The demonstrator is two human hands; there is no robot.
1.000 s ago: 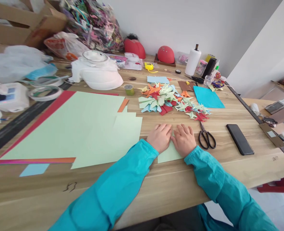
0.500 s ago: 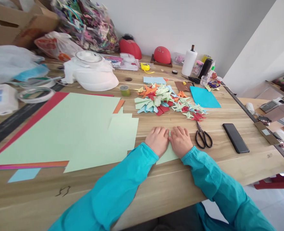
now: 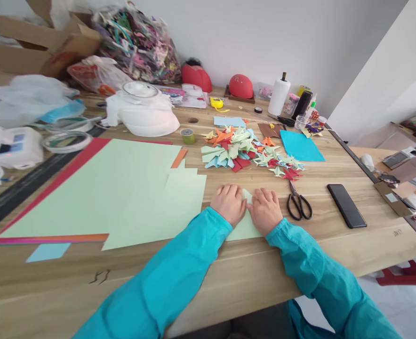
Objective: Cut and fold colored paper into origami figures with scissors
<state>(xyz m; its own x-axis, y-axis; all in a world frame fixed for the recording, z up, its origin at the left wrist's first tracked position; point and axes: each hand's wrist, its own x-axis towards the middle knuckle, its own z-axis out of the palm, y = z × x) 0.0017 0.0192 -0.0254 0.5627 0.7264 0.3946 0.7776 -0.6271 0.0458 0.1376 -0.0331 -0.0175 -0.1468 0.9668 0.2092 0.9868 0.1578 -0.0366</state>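
Observation:
A small sheet of pale green paper (image 3: 244, 227) lies on the table between my hands, its top end folded to a point. My left hand (image 3: 228, 203) presses on its left side with curled fingers, the thumb at the fold. Opposite it, my right hand (image 3: 265, 210) holds the right side down, fingers bent and thumb near the middle. The fingertips partly hide the paper's edges. Black-handled scissors (image 3: 300, 207) rest just right of my right hand. Beyond the hands is a pile of folded paper pieces (image 3: 238, 143) in green, orange, red and blue.
Large pale green sheets (image 3: 123, 188) over coloured ones spread to the left. A phone (image 3: 347, 205) lies at the right. Farther back are a bright blue sheet (image 3: 301, 146), a spool (image 3: 188, 136), a yellow tape measure (image 3: 216, 102) and a white bottle (image 3: 279, 96).
My hands have moved slightly apart, so more of the folded green paper shows between them. The camera view has shifted a little.

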